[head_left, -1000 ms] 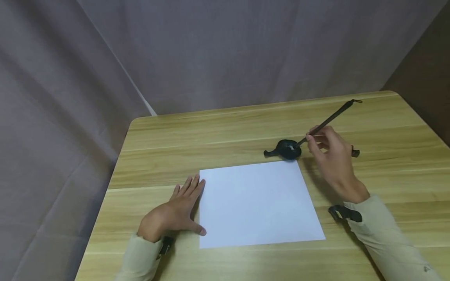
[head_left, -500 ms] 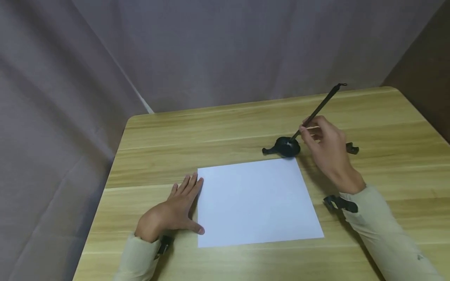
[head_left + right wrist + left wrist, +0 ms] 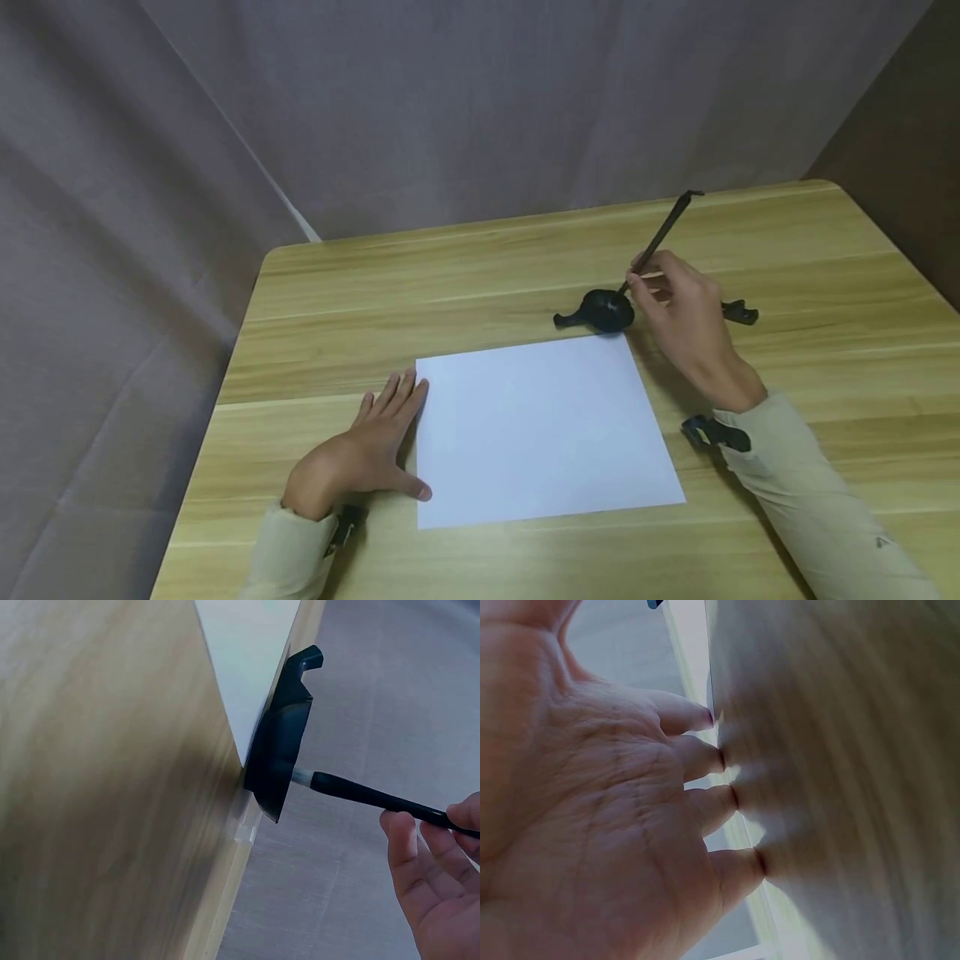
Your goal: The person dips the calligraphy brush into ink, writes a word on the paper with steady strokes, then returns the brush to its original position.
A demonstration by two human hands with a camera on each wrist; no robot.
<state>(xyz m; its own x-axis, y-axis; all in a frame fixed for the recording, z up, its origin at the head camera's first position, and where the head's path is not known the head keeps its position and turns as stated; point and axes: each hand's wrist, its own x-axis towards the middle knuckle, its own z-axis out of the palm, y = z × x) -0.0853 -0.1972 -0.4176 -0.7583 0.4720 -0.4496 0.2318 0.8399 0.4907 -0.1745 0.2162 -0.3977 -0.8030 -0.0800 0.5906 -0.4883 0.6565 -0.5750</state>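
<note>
My right hand (image 3: 686, 325) pinches a dark-handled writing brush (image 3: 660, 237) between thumb and fingers. The brush slants down into a small black dish (image 3: 607, 311) that has a curved handle or spout on its left. In the right wrist view the pale bristles (image 3: 302, 776) meet the dish (image 3: 281, 746), their tip hidden inside it. A blank white sheet of paper (image 3: 543, 433) lies just in front of the dish. My left hand (image 3: 363, 458) rests with fingers spread at the paper's left edge, fingertips and thumb touching there. The left wrist view shows its palm (image 3: 607, 810) and fingertips against the tabletop.
A black object (image 3: 741, 312), partly hidden behind my right hand, lies on the wooden table (image 3: 360, 317). Grey curtains (image 3: 450, 108) hang behind and to the left. A dark brown surface (image 3: 900, 150) stands at the far right.
The right hand has shifted slightly left and the brush has swung more upright, its tip staying in the dish. The left hand stays at the paper's edge. The view has shifted a little.
</note>
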